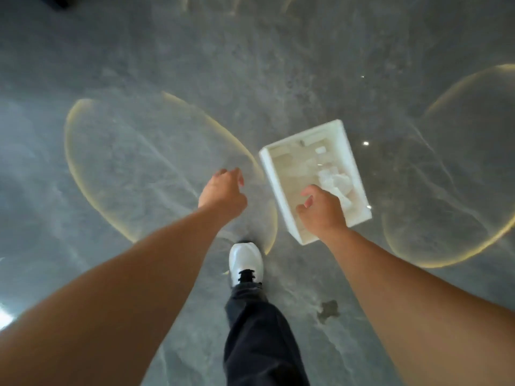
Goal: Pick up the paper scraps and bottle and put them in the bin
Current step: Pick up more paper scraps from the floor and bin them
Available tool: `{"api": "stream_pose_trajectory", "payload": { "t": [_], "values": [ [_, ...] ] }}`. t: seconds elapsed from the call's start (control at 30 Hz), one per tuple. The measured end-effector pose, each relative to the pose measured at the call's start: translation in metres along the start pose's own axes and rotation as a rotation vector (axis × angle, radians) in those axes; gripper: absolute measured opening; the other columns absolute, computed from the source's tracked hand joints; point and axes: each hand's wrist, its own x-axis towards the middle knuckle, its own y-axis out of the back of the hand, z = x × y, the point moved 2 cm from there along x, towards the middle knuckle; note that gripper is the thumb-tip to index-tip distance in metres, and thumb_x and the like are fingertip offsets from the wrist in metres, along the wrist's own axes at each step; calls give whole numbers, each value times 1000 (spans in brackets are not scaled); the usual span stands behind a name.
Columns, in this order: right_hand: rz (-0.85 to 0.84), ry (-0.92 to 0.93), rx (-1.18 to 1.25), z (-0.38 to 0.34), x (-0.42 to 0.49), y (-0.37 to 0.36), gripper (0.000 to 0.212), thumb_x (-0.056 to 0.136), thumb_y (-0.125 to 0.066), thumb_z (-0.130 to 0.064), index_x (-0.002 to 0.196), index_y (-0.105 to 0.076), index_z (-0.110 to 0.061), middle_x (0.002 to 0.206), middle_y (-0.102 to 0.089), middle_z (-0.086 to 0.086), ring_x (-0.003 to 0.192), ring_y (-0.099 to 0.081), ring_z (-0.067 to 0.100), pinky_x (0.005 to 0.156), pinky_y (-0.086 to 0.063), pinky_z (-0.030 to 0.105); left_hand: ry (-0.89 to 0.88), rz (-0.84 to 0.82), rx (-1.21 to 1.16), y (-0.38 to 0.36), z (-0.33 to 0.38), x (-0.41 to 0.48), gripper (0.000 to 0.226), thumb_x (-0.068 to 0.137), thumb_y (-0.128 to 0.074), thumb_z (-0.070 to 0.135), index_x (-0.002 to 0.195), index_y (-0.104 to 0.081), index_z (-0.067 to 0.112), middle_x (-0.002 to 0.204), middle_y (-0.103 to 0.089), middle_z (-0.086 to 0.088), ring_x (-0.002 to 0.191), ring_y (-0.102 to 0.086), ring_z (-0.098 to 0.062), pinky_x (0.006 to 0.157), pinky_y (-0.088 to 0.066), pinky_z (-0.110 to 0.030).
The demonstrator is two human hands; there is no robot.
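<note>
A white rectangular bin (345, 140) stands on the grey floor right of centre, with white crumpled paper scraps (335, 176) lying inside it. My right hand (323, 210) hovers over the bin's near end, fingers loosely curled and empty. My left hand (221, 193) hangs over the bare floor to the left of the bin, fingers bent downward, holding nothing I can see. No bottle shows clearly; the picture is blurred by motion.
My white shoe (245, 263) and dark trouser leg (259, 330) step forward just below the hands. The glossy grey floor (139, 162) shows yellowish curved light reflections and a small dark stain (328, 310) at lower right.
</note>
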Motion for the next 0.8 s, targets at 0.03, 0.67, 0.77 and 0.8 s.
{"api": "stream_pose_trajectory", "payload": {
  "t": [0.03, 0.67, 0.77, 0.8],
  "values": [
    [-11, 35, -39, -19, -5, -2, 31, 81, -63, -17, 111, -61, -11, 105, -67, 14, 102, -61, 34, 89, -50, 38, 13, -4, 16, 13, -12, -10, 28, 75, -61, 14, 103, -60, 20, 109, -58, -9, 105, -57, -30, 83, -47, -33],
    [-355, 686, -707, -547, -210, -339, 32, 80, -61, -23, 112, -58, -20, 114, -64, 11, 108, -60, 30, 89, -49, 36, 607, 269, -257, 300, -567, -236, 27, 76, -56, 19, 103, -60, 17, 113, -58, -10, 107, -57, -32, 78, -43, -31],
    [-359, 796, -773, -629, -250, -413, 32, 82, -58, -21, 114, -56, -17, 118, -61, 14, 111, -58, 34, 91, -50, 39, 682, 299, -272, 329, -653, -268, 28, 76, -58, 19, 104, -60, 18, 115, -57, -11, 107, -57, -33, 83, -46, -36],
    [-357, 821, -796, -653, -262, -432, 32, 83, -57, -21, 115, -55, -17, 120, -59, 14, 111, -58, 35, 92, -50, 40, 706, 309, -285, 337, -676, -277, 28, 76, -59, 19, 104, -61, 17, 115, -57, -11, 107, -58, -33, 83, -47, -36]
  ]
}}
